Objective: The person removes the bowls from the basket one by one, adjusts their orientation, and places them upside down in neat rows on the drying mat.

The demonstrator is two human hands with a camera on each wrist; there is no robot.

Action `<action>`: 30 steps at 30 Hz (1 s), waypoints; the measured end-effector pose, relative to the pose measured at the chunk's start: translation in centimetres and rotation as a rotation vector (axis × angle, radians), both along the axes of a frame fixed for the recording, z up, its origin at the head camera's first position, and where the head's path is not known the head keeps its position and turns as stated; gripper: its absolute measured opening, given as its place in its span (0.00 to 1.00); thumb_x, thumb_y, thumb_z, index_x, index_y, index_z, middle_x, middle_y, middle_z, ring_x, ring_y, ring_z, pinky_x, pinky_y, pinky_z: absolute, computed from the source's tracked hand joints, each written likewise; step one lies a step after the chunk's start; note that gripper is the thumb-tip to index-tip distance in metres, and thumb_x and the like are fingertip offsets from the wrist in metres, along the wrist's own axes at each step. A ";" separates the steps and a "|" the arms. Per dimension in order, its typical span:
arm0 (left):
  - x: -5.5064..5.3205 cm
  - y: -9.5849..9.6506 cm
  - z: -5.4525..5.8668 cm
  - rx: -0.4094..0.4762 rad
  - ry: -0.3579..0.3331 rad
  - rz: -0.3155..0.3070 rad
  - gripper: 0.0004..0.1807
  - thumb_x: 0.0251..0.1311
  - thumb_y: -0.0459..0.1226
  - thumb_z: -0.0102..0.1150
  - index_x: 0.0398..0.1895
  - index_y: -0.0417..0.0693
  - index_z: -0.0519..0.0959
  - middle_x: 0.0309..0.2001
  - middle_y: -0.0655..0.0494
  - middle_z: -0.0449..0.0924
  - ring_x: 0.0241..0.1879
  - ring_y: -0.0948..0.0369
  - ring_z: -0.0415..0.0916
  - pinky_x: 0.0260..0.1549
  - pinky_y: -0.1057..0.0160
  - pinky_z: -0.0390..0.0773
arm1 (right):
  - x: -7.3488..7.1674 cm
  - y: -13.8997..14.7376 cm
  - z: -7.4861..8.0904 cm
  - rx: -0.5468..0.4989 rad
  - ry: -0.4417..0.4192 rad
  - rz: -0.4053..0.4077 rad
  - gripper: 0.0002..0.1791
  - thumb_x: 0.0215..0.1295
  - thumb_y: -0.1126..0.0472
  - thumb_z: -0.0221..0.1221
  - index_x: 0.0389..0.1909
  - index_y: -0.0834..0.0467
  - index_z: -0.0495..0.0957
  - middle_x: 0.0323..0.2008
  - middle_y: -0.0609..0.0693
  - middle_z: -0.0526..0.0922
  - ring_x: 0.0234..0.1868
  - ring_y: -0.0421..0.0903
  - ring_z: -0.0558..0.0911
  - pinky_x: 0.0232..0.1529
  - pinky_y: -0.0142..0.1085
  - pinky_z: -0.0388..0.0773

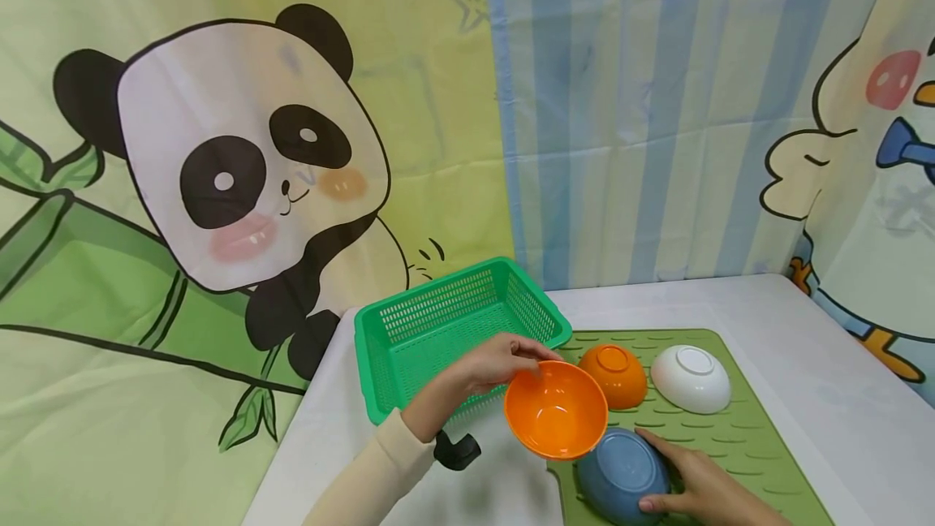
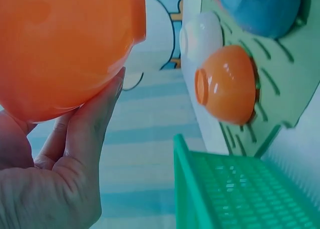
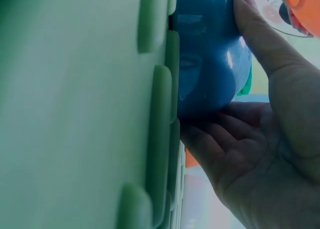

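Note:
My left hand [image 1: 493, 365] grips an orange bowl [image 1: 558, 420] by its rim and holds it up, its inside facing the head camera. In the left wrist view the bowl's outer wall [image 2: 65, 44] lies against the thumb and fingers. A blue bowl [image 1: 621, 473] rests upside down at the near left of the green mat [image 1: 745, 437]. Around its side curl the thumb and fingers of my right hand [image 1: 697, 481], as the right wrist view also shows. Behind them on the mat, a second orange bowl [image 1: 617, 380] and a white bowl [image 1: 694, 380] sit upside down.
A green perforated basket [image 1: 368, 364] stands on the white table [image 1: 292, 469], left of the mat and behind my left forearm. A black strap-like piece [image 1: 457, 451] shows under the left wrist. Printed curtains [image 1: 584, 104] hang along the table's back and sides.

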State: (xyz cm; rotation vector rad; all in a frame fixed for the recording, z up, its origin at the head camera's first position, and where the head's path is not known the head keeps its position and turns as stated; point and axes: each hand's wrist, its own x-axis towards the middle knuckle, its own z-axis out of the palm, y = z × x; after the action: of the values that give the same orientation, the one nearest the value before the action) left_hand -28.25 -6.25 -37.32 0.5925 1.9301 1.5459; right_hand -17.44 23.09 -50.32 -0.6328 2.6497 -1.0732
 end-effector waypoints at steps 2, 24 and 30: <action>0.4 0.3 -0.2 -0.003 0.006 -0.018 0.14 0.59 0.23 0.50 0.46 0.36 0.80 0.40 0.49 0.81 0.36 0.56 0.79 0.35 0.59 0.80 | 0.0 0.0 0.0 -0.005 -0.018 -0.002 0.49 0.51 0.45 0.65 0.65 0.71 0.56 0.50 0.66 0.74 0.43 0.56 0.78 0.38 0.41 0.77; 2.0 2.1 0.2 -0.033 -0.027 -0.075 0.14 0.59 0.25 0.50 0.46 0.36 0.80 0.41 0.52 0.81 0.37 0.59 0.79 0.35 0.60 0.80 | 0.3 0.1 0.7 -0.046 -0.022 -0.008 0.50 0.55 0.47 0.63 0.65 0.76 0.49 0.59 0.76 0.61 0.54 0.70 0.69 0.46 0.56 0.71; 1.9 2.0 0.6 -0.031 -0.020 -0.060 0.15 0.59 0.24 0.50 0.47 0.36 0.80 0.40 0.52 0.82 0.35 0.60 0.79 0.35 0.61 0.80 | 1.3 -0.6 2.7 -0.084 0.336 -0.123 0.59 0.45 0.48 0.70 0.72 0.61 0.44 0.68 0.65 0.52 0.66 0.52 0.59 0.44 0.57 0.73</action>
State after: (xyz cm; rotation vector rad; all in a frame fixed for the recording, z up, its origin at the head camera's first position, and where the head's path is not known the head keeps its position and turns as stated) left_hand -26.40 -4.28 -36.74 0.6139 1.9004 1.4773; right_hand -16.16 22.47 -47.60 -0.7329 2.9761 -1.2108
